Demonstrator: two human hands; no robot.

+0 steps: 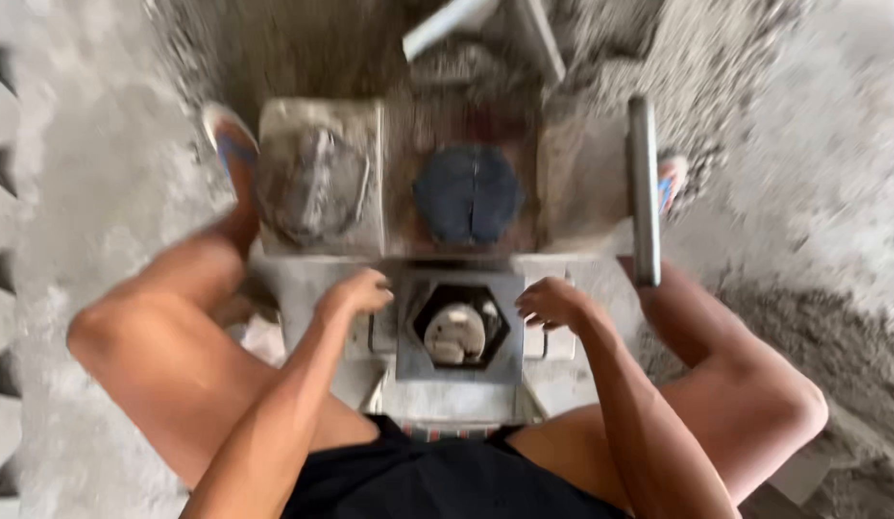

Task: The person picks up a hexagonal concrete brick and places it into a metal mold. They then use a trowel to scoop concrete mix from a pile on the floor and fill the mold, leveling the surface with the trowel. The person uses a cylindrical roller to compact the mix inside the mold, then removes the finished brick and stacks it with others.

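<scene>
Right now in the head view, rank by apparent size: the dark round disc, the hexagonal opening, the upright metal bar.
1. Dark round disc
2. Hexagonal opening, somewhat smaller
3. Upright metal bar: longest but thin, least area; blur makes this unsure.

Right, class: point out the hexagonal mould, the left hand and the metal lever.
hexagonal mould point(425, 358), head view, bare front-left frame.
left hand point(358, 292), head view, knuckles.
metal lever point(643, 187), head view, mid-shaft.

A grey metal mould point(458, 332) with a dark hexagonal opening is seen; the round pad point(467, 194) is dark blue, the shorts point(437, 481) black.
</scene>
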